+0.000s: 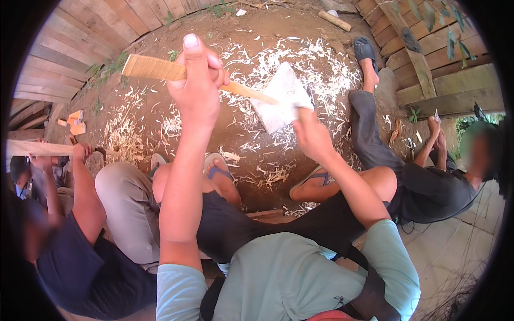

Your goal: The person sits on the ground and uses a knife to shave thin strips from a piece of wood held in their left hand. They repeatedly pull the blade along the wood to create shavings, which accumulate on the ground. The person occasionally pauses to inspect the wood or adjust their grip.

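My left hand (199,69) is closed round a paddle-shaped piece of wood (152,68), thumb pointing up. The wood's broad, flat end sticks out to the left. Its narrow shaft runs rightward and down to a pale, whitish slab (276,88), where the tip lies over the slab's surface. My right hand (315,136) is curled by the slab's near right edge, close to the shaft's tip. Glare and blur there hide what its fingers grip.
Pale wood shavings (326,64) litter the dirt floor. At right sits a co-worker (433,187) holding a small item; at left another co-worker (69,241) holds a long board (40,148). Orange-brown wood blocks (76,122) lie far left. Plank walls (80,43) stand behind.
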Demonstrator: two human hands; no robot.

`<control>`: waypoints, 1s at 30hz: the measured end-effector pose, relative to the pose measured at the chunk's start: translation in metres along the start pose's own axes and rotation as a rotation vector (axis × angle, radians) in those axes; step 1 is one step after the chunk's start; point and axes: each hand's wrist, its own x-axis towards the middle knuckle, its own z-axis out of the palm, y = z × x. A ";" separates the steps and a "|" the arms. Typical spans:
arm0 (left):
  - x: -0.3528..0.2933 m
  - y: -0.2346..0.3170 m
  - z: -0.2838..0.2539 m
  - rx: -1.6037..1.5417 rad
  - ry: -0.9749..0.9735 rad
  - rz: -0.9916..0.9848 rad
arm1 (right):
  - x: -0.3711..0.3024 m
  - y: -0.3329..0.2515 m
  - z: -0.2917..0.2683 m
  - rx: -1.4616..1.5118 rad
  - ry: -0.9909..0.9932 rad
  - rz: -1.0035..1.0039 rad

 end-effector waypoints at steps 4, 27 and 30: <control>0.001 0.001 -0.016 -0.044 -0.056 0.001 | 0.029 0.018 -0.002 -0.094 -0.131 0.012; -0.009 -0.004 -0.040 -0.182 -0.424 -0.035 | 0.039 0.060 -0.011 0.517 0.131 0.284; -0.010 -0.004 -0.039 -0.202 -0.421 -0.042 | 0.022 0.061 0.020 0.189 0.351 0.158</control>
